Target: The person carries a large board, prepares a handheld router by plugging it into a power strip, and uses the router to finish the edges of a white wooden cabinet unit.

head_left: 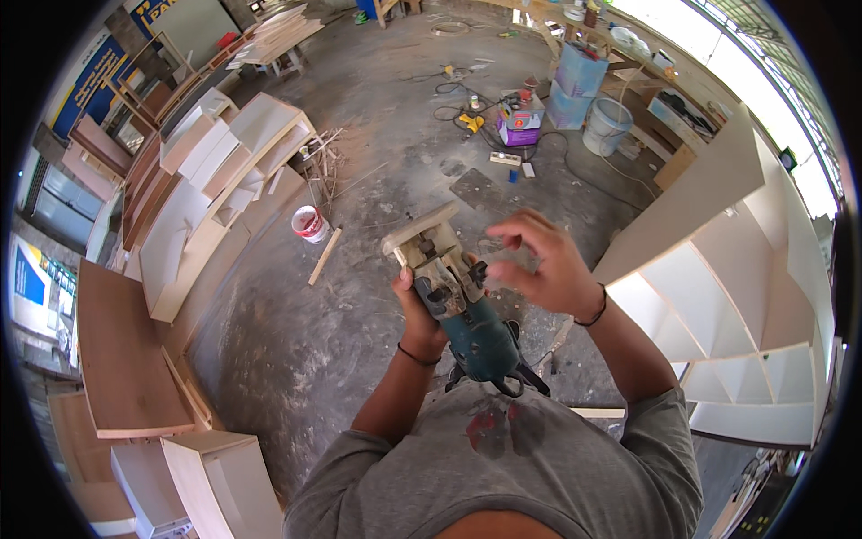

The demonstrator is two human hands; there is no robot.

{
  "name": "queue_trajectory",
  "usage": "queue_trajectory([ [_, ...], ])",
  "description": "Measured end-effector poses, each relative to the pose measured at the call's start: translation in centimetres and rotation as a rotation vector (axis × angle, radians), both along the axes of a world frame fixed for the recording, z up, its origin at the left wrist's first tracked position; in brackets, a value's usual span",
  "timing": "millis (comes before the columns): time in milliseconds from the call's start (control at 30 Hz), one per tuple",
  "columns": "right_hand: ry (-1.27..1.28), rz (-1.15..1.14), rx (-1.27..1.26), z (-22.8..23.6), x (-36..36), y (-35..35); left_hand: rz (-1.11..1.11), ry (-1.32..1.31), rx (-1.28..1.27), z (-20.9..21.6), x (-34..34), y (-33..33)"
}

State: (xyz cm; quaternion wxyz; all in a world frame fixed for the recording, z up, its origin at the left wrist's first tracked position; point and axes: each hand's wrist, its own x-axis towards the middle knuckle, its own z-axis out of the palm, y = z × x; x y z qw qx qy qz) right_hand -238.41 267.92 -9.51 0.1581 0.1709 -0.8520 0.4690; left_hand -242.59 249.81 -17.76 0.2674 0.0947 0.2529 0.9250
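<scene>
Tool [480,337] up over floor [296,359], in front of shirt [503,458]. Left hand [417,310]: fingers bent round tool, part hidden. Right hand [543,265]: fingers half open, seem to hold nothing; thumb by knob [479,272], cannot tell if touching. White shelf [696,292] looks built; tool on no shelf.

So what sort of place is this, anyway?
Probably a furniture or woodworking shop: the left hand holds a green power tool, a pale cabinet with open compartments stands on the right, and long boards lie stacked at the far left.
</scene>
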Motion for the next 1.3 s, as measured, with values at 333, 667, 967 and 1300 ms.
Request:
queue_trajectory([
  [333, -0.801, 0.257, -0.912, -8.0, -0.7, 5.5, -0.084, 0.128, -0.383, 1.3, -8.5, 10.6],
  [667, -0.664, -0.015, -0.871, -6.6, -2.7, 13.5, -0.160, 0.368, -0.766, 4.5, -10.7, 15.8],
  [967, -0.660, -0.034, -0.883, -7.0, -6.8, 15.4, -0.333, 0.148, -0.474, 3.3, -15.4, 17.9],
  [1300, -0.754, -0.149, -0.868, -7.7, -17.0, 15.2, -0.231, 0.283, -0.493, -0.2, -26.2, 18.4],
])
